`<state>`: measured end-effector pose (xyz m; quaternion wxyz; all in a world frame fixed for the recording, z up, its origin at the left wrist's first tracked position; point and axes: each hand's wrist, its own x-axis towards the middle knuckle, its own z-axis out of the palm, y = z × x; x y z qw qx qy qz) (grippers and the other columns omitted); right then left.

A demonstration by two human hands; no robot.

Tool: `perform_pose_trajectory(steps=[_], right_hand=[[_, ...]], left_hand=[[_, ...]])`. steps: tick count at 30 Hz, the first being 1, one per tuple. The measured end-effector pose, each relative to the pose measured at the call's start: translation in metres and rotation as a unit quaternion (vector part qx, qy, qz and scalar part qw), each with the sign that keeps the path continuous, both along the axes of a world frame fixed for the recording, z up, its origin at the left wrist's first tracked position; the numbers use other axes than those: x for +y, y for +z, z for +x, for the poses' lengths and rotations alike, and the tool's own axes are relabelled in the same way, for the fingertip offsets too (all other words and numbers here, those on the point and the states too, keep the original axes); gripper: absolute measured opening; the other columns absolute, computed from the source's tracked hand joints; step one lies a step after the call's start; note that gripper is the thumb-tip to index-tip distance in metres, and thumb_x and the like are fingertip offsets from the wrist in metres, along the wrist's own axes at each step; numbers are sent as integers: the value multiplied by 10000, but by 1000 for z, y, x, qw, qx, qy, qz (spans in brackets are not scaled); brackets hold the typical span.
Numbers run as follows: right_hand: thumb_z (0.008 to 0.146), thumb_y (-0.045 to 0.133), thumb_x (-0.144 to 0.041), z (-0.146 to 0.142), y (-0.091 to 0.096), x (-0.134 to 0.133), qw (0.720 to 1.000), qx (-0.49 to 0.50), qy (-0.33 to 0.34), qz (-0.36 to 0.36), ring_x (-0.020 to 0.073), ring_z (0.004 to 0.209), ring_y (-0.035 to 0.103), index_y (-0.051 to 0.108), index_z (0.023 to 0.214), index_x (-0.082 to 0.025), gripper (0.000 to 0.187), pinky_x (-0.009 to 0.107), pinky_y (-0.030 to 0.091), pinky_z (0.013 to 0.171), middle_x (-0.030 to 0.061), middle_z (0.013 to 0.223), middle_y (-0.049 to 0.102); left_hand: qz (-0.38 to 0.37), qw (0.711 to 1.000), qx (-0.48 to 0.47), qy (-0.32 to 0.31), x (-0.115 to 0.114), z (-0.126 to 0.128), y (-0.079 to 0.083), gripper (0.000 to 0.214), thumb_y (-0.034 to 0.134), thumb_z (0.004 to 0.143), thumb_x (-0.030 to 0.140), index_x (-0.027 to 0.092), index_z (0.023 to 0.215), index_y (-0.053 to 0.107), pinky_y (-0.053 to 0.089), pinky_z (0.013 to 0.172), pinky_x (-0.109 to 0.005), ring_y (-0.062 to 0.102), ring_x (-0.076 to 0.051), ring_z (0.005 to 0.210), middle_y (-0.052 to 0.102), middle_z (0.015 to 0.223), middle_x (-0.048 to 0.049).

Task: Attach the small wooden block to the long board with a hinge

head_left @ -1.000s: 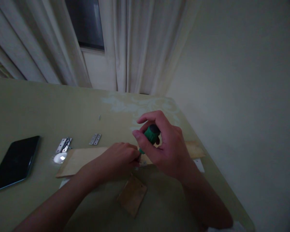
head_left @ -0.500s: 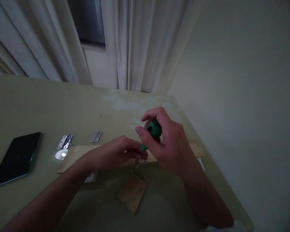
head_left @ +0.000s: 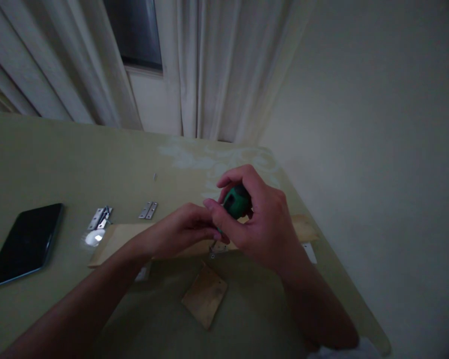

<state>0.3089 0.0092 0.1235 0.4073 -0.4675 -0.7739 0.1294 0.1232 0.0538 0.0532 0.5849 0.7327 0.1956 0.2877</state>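
A screwdriver with a thick green handle point(head_left: 236, 202) stands tilted over the board, gripped by my right hand point(head_left: 260, 219) with thumb and fingers curled round the handle. Close beside it, my left hand point(head_left: 189, 229) is closed, its fingertips pressed together at the screwdriver's lower end. Below those fingertips, a small metal hinge point(head_left: 221, 247) lies at the near edge of a long pale wooden board point(head_left: 129, 232). The screwdriver's tip and any screw under it are hard to make out. Both forearms cross over the near side of the board.
A loose hinge point(head_left: 148, 210) lies behind the board. Left of it are another hinge with screws point(head_left: 100, 218) and a shiny clear plastic piece point(head_left: 95, 238). A dark tablet point(head_left: 24, 244) rests far left. A small wooden block point(head_left: 205, 296) lies in front; a single screw point(head_left: 154, 176) lies farther back.
My right hand has turned slightly on the screwdriver handle, its thumb shifting left. My left fingers have moved a little, showing more of the hinge below.
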Motion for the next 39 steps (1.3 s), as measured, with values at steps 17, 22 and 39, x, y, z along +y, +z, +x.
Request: perform_pose_trajectory(steps=[17, 22, 39], right_hand=[[883, 768, -355, 0, 0, -1, 1000, 7, 3, 1, 140, 721, 637, 597, 1084, -249, 285, 255, 455, 621, -15, 885, 714], [890, 767, -382, -1, 0, -1, 1000, 11, -1, 3, 124, 657, 605, 599, 1050, -250, 267, 253, 442, 598, -30, 828, 695], [876, 775, -339, 0, 0, 0, 1000, 9, -2, -6, 137, 704, 631, 593, 1095, -251, 298, 259, 461, 626, -24, 865, 707]], left_hand=[[-40, 998, 25, 45, -2, 4, -1, 150, 804, 880, 284, 156, 876, 727, 601, 798, -293, 731, -189, 845, 776, 854, -19], [-7, 999, 29, 29, -7, 1, 7, 169, 788, 884, 279, 177, 991, 706, 601, 860, -311, 721, -199, 951, 770, 995, -28], [0, 1000, 12, 1, -4, -2, 6, 104, 671, 975, 256, 179, 926, 720, 581, 857, -294, 711, -173, 907, 772, 938, -15]])
